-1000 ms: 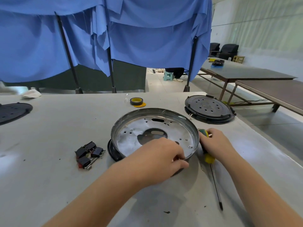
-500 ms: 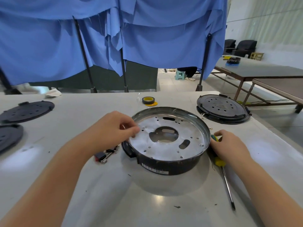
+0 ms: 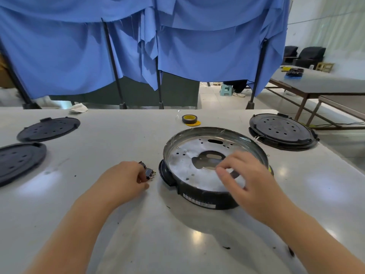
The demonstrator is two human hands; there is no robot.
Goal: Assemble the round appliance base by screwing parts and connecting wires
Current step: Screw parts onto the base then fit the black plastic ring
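Note:
The round appliance base (image 3: 199, 190), black outside with a silver perforated metal plate inside, stands on the grey table (image 3: 138, 224) right of centre. My right hand (image 3: 246, 178) hovers over its near right part, blurred, fingers loosely curled, with nothing visible in them. It hides most of the yellow-handled screwdriver (image 3: 269, 169); only a sliver shows beside the base. Just left of the base, my left hand (image 3: 124, 180) curls its fingers round a small black switch (image 3: 149, 172) with metal pins.
A roll of black and yellow tape (image 3: 189, 119) lies behind the base. Two black perforated lids (image 3: 49, 128) (image 3: 19, 161) lie at the far left, and a stack of black lids (image 3: 282, 131) stands at the back right. Blue curtains hang behind the table.
My left hand left the base's rim and dropped onto the switches at its left. My right hand let go of the screwdriver and moved left over the base.

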